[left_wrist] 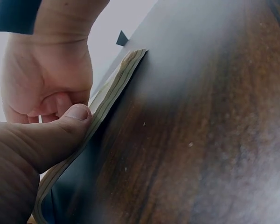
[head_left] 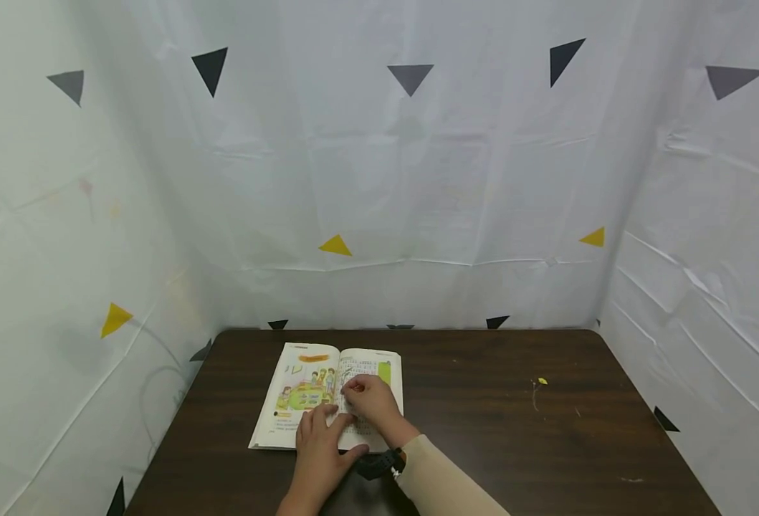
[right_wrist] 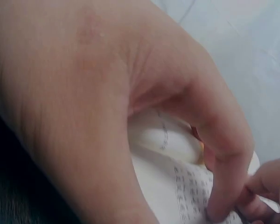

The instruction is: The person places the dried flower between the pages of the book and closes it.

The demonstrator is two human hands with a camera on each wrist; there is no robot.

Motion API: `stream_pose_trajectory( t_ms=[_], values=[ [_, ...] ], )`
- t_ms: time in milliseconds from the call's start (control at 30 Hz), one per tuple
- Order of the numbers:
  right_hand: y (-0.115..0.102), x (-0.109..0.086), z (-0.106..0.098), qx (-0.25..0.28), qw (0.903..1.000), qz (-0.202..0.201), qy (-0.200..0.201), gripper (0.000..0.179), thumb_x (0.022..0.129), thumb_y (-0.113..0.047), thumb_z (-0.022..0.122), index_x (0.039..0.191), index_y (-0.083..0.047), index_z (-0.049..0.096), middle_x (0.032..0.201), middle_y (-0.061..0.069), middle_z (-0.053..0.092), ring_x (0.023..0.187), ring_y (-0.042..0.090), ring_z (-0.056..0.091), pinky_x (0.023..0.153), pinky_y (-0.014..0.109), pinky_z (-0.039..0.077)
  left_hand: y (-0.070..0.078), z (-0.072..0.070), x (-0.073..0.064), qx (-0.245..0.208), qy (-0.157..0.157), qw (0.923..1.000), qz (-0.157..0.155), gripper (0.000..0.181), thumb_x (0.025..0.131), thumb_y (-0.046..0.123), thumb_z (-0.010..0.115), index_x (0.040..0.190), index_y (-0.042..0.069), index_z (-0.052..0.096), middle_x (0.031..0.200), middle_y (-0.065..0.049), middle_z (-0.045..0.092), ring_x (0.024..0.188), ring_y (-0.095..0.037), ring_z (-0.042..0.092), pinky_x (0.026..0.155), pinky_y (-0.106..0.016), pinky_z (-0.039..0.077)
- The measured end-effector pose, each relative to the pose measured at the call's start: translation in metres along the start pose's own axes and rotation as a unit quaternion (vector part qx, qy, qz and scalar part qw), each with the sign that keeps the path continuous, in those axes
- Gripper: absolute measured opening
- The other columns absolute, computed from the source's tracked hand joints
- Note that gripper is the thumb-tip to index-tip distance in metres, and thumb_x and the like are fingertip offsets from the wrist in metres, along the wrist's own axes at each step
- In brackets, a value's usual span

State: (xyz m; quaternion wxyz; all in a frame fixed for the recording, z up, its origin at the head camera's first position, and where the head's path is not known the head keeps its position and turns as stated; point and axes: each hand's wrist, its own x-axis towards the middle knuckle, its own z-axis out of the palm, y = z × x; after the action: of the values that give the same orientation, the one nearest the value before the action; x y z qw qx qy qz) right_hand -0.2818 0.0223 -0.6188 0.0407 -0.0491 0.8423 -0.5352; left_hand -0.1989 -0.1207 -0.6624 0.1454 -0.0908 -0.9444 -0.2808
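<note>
An open book [head_left: 269, 423] with a coloured picture page on the left and printed text on the right lies on the dark table. My left hand [head_left: 320, 451] rests over its lower edge with fingers spread; in the left wrist view its thumb [left_wrist: 60, 135] lies against the book's edge [left_wrist: 114, 95]. With fingers bent, my right hand [head_left: 374, 405] reaches across to the text page beside the centre fold. Its thumb and fingertips seem to pinch a tiny orange-red thing, too small to identify. Thin dark lines show on the page just above those fingertips.
A small yellow flower [head_left: 542, 381] on a thin stem lies on the wooden table [head_left: 469, 430], right of the book. A dark watch [head_left: 379, 464] is on the right wrist. White sheeting [head_left: 411, 186] with printed triangles hangs behind and at both sides.
</note>
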Motion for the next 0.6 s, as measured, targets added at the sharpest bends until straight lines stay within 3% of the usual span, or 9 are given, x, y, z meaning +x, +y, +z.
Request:
stream_pose_trajectory(
  t_ms=[167,333,600],
  values=[
    [0.006,-0.003,-0.005,-0.016,0.9977,-0.014,-0.064,0.024,0.102,-0.016,0.066,0.117,-0.020,0.083,0.072,-0.001,0.063,0.058,0.013,0.044,0.056,0.030,0.038,-0.001,0.000,-0.001,-0.003,-0.004,1.0000,-0.001,0.051,0.079,0.052,0.095,0.121,0.030,0.075,0.146,-0.013,0.054,0.134,-0.038,0.043,0.112,-0.067,0.036],
    [0.011,-0.006,-0.015,-0.037,0.9915,-0.033,-0.120,0.030,0.103,-0.017,0.069,0.129,-0.023,0.080,0.077,-0.002,0.067,0.059,0.012,0.050,0.054,0.029,0.041,-0.001,0.000,-0.002,0.000,-0.009,0.9999,-0.007,0.052,0.080,0.052,0.095,0.123,0.031,0.075,0.153,-0.018,0.050,0.140,-0.042,0.040,0.115,-0.070,0.035],
    [0.016,-0.010,-0.041,-0.139,0.9784,-0.072,-0.135,0.044,0.097,-0.014,0.080,0.139,-0.027,0.076,0.079,-0.003,0.066,0.063,0.009,0.050,0.057,0.027,0.041,0.002,-0.004,-0.001,-0.022,-0.020,0.9994,-0.020,0.051,0.081,0.053,0.093,0.126,0.034,0.075,0.170,-0.024,0.036,0.158,-0.056,0.025,0.118,-0.079,0.029]
  ],
)
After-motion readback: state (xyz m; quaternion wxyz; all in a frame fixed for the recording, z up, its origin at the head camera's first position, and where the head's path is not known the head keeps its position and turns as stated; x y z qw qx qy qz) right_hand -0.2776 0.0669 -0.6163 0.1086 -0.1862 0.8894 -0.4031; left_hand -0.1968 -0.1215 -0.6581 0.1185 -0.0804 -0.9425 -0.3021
